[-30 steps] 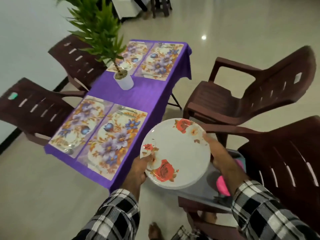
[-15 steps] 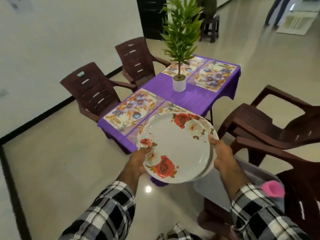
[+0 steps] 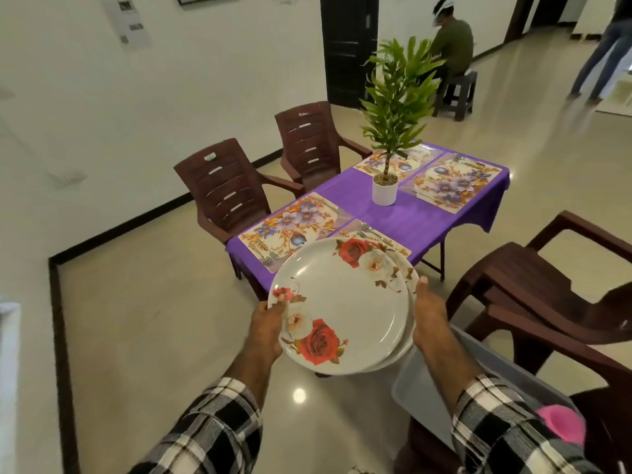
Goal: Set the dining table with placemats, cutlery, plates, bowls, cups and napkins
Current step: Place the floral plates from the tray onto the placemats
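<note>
A potted plant (image 3: 390, 138) stands among brown plastic chairs (image 3: 225, 189).

Indoor dining area in a large hall or home. Evidence: table (image 3: 427, 217) with purple cloth, floral placemats (image 3: 294, 224), potted plant (image 3: 393, 131), brown plastic chairs (image 3: 225, 189), glossy tiled floor (image 3: 154, 319), white walls (image 3: 171, 80), dark door (image 3: 349, 46).
</note>
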{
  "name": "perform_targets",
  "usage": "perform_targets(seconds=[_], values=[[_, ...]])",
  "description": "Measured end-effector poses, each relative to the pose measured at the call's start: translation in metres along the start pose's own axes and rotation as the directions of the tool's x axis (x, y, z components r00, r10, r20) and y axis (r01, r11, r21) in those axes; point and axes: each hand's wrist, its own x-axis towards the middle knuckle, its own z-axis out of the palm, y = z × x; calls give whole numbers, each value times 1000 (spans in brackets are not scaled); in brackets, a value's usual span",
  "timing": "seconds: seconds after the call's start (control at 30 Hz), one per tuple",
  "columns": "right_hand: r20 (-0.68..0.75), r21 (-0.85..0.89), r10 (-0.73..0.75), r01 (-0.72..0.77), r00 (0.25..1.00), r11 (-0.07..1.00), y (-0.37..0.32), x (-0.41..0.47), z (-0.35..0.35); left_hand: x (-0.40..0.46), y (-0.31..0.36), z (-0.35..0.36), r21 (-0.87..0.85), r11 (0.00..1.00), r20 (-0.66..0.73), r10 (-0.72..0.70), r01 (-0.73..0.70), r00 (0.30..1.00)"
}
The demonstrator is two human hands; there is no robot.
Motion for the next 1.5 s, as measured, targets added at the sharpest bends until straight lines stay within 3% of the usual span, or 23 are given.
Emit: perform_targets(seconds=[0.23,0.47,0.63,0.73,0.83,1.03,1.33,1.5], values=[[31,-31,-67,68,997,997,-22,3,-43,-32,-19,37,120,993,-112,-1,14,994],[133,-163,-256,276,958,947,-46,7,-49,-6,-92,15,-61,985,-156,-170,162,973],[173,-96,-162,180,972,979,-42,10,-47,-27,-76,9,-104,984,13,-148,148,989],[203,-52,-88,100,975,994,-39,18,-39,-44,-56,7,-213,967,78,-124,138,989],[194,0,-86,88,977,996,-33,21,-20,-46,-48,-2,-229,959,119,-140,164,983],[192,-54,-97,109,977,993,-29,35,44,-14,-42,-38,-213,960,113,-162,184,980],[153,40,-149,145,977,989,-17,51,170,110,4,-108,-213,971,35,-100,105,994],[22,79,-136,134,990,988,-15,55,212,184,48,-129,-133,988,14,-81,82,997]])
